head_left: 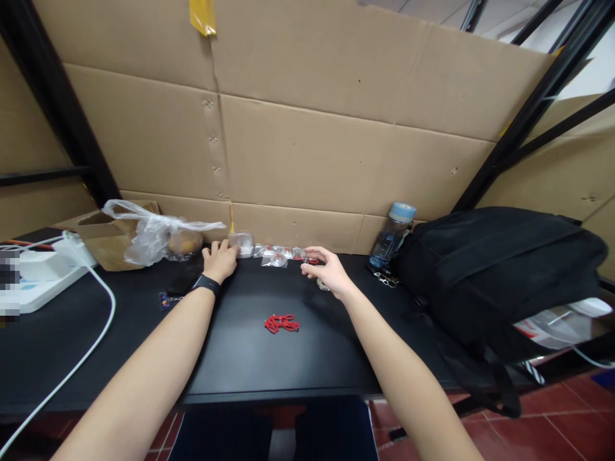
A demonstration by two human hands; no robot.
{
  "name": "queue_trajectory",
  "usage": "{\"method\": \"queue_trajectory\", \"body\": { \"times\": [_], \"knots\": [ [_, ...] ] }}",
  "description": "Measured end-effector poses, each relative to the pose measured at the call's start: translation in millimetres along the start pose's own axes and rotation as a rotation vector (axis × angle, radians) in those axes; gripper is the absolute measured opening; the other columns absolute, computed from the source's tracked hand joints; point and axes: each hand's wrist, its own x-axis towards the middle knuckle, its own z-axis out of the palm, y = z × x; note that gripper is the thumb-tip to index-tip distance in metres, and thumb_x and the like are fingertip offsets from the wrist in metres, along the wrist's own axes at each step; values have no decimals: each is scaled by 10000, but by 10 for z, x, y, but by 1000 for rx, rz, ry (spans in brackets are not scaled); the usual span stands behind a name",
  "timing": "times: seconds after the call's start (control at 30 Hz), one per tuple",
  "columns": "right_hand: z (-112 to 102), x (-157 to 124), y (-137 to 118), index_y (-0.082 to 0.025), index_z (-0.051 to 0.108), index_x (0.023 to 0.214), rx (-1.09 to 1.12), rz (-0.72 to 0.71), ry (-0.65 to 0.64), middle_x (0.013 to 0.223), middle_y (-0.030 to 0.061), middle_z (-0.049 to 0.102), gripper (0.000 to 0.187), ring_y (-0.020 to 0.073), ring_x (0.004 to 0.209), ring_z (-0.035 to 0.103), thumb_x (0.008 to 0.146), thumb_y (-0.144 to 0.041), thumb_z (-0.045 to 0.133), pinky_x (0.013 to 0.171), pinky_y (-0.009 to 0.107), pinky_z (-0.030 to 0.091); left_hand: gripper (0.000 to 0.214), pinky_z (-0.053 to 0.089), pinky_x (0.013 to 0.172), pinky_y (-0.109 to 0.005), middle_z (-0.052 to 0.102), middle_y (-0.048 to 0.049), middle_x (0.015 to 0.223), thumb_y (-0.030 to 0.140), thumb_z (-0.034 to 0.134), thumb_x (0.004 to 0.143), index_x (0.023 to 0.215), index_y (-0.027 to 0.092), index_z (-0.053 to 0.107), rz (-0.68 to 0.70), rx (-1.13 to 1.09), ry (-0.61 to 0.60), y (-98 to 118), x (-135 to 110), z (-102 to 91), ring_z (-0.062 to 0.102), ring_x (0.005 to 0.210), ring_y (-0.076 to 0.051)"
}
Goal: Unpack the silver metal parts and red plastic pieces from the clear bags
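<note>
My left hand (220, 261), wearing a dark wristband, rests at the back of the black desk with its fingers spread. Its fingertips are beside a small clear plastic box (243, 244); whether they touch it I cannot tell. My right hand (329, 272) curls thumb and fingers around a small shiny piece (305, 257), too small to name. A round silvery object (323, 285) shows partly under that hand. Between the hands lie several small clear packets (277, 257) with red and silvery contents. A bundle of red cord (281, 323) lies nearer the front edge.
A knotted plastic bag (158, 234) and a cardboard box (108, 240) stand at left, near a white power strip (52, 269) with cables. To the right are a blue-capped bottle (391, 237), eyeglasses (385, 280) and a black backpack (500, 269). Cardboard (307, 160) walls the back.
</note>
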Motion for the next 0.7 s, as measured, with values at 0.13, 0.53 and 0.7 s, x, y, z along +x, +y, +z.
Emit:
{"method": "queue_trajectory", "body": {
  "times": [0.13, 0.53, 0.7],
  "knots": [
    [-4, -6, -18, -206, 640, 1131, -12, -7, 10, 1175, 102, 690, 506, 130, 694, 703, 677, -307, 837, 596, 245, 565, 286, 327, 922, -524, 606, -146, 1240, 285, 437, 938, 1064, 238, 689, -7, -51, 83, 37, -36, -62, 424, 1182, -356],
    [-113, 18, -54, -203, 643, 1158, -49, -37, 40, 1130, 100, 704, 539, 151, 750, 697, 672, -327, 839, 595, 245, 554, 127, 390, 871, -358, 711, -51, 938, 200, 559, 830, 904, 208, 660, 296, -482, 247, 409, -49, -449, 604, 945, -230],
    [-191, 26, -40, -204, 650, 1169, -95, -47, 64, 1140, 101, 706, 557, 160, 783, 680, 669, -355, 842, 596, 253, 551, 97, 403, 679, -255, 628, 0, 730, 100, 537, 737, 717, 193, 556, 632, -605, 53, 901, -244, -469, 562, 691, -153]
  ]
}}
